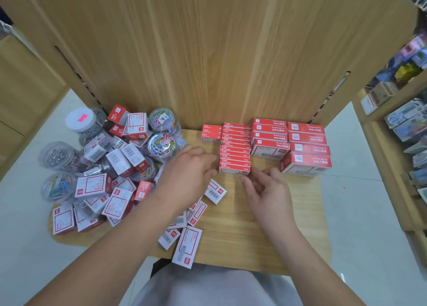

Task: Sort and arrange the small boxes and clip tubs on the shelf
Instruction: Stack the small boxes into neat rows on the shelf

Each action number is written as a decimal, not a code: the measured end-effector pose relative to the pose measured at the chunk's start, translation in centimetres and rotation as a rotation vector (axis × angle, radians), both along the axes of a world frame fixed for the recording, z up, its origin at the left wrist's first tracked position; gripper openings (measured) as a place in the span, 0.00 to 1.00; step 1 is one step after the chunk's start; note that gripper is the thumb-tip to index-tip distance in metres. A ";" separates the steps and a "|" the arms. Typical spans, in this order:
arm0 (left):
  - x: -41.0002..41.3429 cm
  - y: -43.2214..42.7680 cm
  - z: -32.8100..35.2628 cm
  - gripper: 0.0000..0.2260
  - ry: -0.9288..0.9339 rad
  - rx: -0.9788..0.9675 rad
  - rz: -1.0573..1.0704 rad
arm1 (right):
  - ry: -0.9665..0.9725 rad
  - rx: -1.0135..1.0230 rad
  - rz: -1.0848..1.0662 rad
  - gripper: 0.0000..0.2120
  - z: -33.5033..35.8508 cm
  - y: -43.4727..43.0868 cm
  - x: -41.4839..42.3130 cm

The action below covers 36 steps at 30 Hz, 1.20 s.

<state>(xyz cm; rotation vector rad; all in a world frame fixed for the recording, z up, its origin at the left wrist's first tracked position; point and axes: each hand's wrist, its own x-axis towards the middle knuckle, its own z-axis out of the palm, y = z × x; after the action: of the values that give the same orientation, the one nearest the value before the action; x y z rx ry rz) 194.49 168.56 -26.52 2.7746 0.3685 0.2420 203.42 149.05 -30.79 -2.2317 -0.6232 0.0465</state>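
We stand at a wooden shelf (265, 236) whose tall back panel (208, 51) fills twelve o'clock. At nine o'clock sprawls the unsorted heap (104, 185) of red-and-white boxes, with round clip tubs (163, 144) mixed in. From one to two o'clock the sorted stock stands against the panel in columns of bigger red boxes (307, 148). Beside them, at twelve, a column of slim red boxes (235, 144) runs toward us, each box's long axis lying nine-to-three. Its front box (234, 169) is the one nearest both hands.

Our left hand (187, 176) extends from seven o'clock with fingers stretched, the grip loose and holding nothing. Its tips are at the column's nine o'clock side, touching it or just short of it; we cannot tell which. Our right hand (268, 190) sits at five o'clock of the front box, its grip narrow, fingers loosely curled round nothing, just beside the box's near face.

We judge the step in hand to be squaring up that column. The likeliest next pick is a loose white-faced box (216, 191), flat on the shelf between the hands, at five o'clock of the left hand. Its long axis runs roughly ten-to-four, and the left hand is nearer.
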 end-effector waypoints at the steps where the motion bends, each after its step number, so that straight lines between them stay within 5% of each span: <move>1: -0.9 0.2 0.6 0.05 -0.021 -0.024 0.015 | 0.027 0.023 -0.015 0.07 0.1 -0.4 -0.1; 5: -6.1 0.3 2.1 0.07 -0.115 -0.089 0.140 | 0.077 0.041 -0.015 0.03 0.8 -0.9 -1.4; 11: -9.7 -3.5 0.7 0.10 0.015 -0.147 0.166 | 0.061 -0.179 0.246 0.19 1.6 2.4 -3.7; 19: -9.7 -3.8 0.3 0.08 -0.025 -0.169 0.201 | -0.022 -0.229 0.285 0.14 2.0 0.0 -3.4; 22: -9.0 -3.9 0.4 0.08 -0.080 -0.211 0.184 | 0.267 -0.020 0.102 0.04 3.2 -1.2 -3.1; 24: -8.4 -4.0 0.6 0.11 -0.110 -0.295 0.171 | 0.614 0.156 0.011 0.07 4.5 -2.2 -2.8; 27: -6.8 -4.6 1.2 0.15 -0.143 -0.490 0.150 | 0.888 0.293 -0.017 0.11 5.8 -3.4 -2.3; 32: -4.3 -6.6 3.3 0.25 -0.146 -0.870 0.074 | 1.007 0.414 -0.008 0.19 6.8 -4.1 -1.8; 36: -3.5 -6.4 2.3 0.14 -0.186 -0.941 0.143 | 0.919 0.434 0.049 0.20 6.9 -4.5 -1.7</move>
<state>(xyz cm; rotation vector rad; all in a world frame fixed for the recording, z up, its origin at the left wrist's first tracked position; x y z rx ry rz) 190.96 162.16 -24.25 1.7912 0.4765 0.2677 201.68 144.59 -23.85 -1.5358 -0.1450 0.8264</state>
